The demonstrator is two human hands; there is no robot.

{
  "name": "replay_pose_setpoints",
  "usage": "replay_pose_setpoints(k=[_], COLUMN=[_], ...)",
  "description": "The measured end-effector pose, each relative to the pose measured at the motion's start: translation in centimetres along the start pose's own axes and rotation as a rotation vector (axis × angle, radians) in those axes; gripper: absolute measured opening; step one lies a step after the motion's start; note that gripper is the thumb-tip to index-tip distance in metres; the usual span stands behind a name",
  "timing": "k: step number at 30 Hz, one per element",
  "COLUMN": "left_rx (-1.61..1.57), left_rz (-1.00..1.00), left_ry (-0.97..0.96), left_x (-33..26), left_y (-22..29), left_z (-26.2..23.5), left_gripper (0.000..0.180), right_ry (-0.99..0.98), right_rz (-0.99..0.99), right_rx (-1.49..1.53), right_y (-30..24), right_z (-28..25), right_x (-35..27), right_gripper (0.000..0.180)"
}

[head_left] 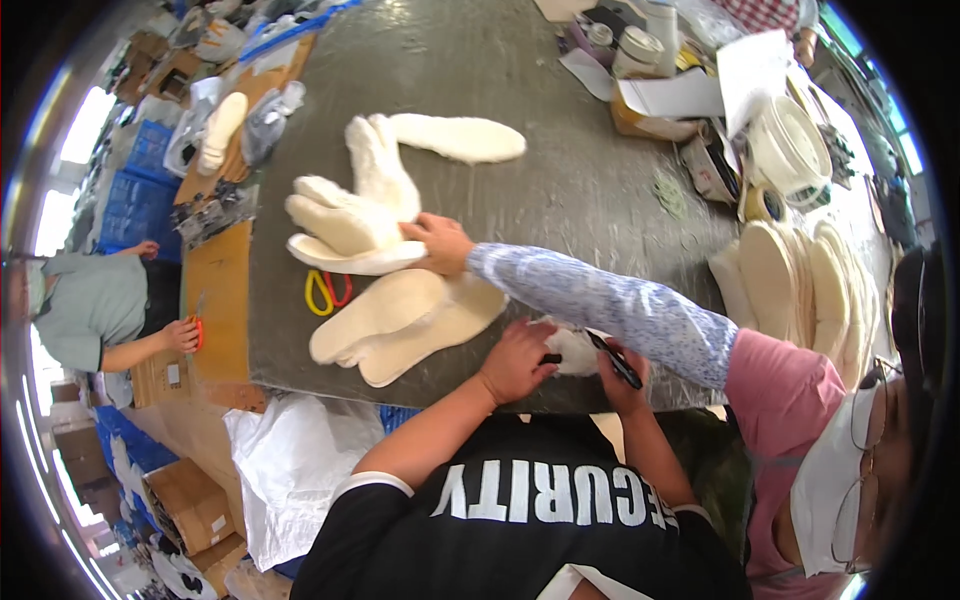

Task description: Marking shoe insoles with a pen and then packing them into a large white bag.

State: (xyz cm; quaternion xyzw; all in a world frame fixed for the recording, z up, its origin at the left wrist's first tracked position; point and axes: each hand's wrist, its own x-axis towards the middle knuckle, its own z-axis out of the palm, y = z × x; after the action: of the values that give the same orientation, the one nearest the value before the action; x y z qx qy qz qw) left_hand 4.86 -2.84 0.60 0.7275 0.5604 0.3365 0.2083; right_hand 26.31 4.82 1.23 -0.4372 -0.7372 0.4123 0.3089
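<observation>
1. Left hand (515, 360) presses, fingers curled, on a small white fleece piece (577, 350) at the near edge of the grey bench (560, 180).
2. Right hand (622, 378) grips a black marker (613, 358) over that piece.
3. A co-worker's sleeved arm (600, 305) crosses, hiding part of the piece; open bench lies beyond the cream insoles (400, 310).

Insoles (400, 318) lie near the tabletop's (560, 180) front edge, scissors (325, 292) to their left, more insoles (360, 215) heaped behind.
</observation>
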Motion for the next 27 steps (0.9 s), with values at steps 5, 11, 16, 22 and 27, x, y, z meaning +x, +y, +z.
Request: replay_pose_setpoints(k=[5, 11, 16, 22, 27], left_rx=[0.071, 0.097, 0.129, 0.121, 0.177], left_rz=[0.017, 0.061, -0.014, -0.038, -0.053], left_ry=[-0.007, -0.051, -0.052, -0.087, -0.087], left_x=[-0.3, -0.2, -0.9, -0.8, -1.8], left_y=[1.4, 1.7, 1.3, 0.9, 0.3], left_z=[-1.5, -0.3, 0.2, 0.5, 1.3], left_gripper=[0.028, 0.031, 0.027, 0.028, 0.045], right_ry=[-0.203, 0.054, 0.074, -0.012, 0.126], right_rz=[0.377, -0.092, 0.015, 0.069, 0.427], right_rx=[0.107, 0.061, 0.016, -0.028, 1.524], right_y=[1.9, -1.3, -0.3, 1.7, 5.7], right_z=[0.9, 1.5, 1.9, 1.7, 1.7], right_x=[-0.9, 1.6, 1.9, 1.1, -0.5], right_gripper=[0.025, 0.021, 0.018, 0.027, 0.048])
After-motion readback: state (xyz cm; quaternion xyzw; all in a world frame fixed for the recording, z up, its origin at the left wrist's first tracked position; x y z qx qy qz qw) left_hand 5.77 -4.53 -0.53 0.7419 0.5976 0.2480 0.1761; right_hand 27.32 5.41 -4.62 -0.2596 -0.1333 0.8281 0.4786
